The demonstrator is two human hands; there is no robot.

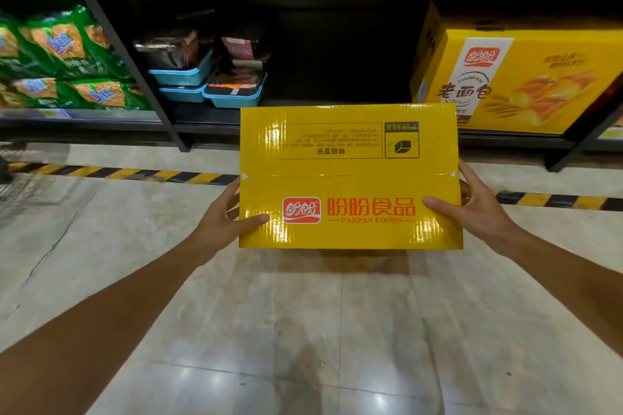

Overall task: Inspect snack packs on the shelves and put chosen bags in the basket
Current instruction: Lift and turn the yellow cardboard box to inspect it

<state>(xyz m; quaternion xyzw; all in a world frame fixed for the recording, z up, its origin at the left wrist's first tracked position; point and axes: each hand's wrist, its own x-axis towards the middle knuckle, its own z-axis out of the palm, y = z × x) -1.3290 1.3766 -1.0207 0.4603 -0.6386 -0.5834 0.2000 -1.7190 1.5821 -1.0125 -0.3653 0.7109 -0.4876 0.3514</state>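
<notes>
I hold a yellow cardboard box point(350, 175) with red "PANPAN FOODS" print in front of me, above the floor and just before the low shelf. My left hand point(224, 216) grips its left edge, thumb lying on the top face. My right hand point(478, 205) grips the right edge the same way. The top face with the closed flaps is turned toward me. A wire basket point(23, 189) shows blurred at the far left edge on the floor.
A matching yellow bread box point(519, 77) stands on the low shelf at right. Blue-rimmed trays point(209, 77) of packed food sit mid-shelf, green snack bags point(64, 57) at left. Black shelf posts point(124, 54) slant down. Yellow-black tape point(128, 173) crosses the tiled floor.
</notes>
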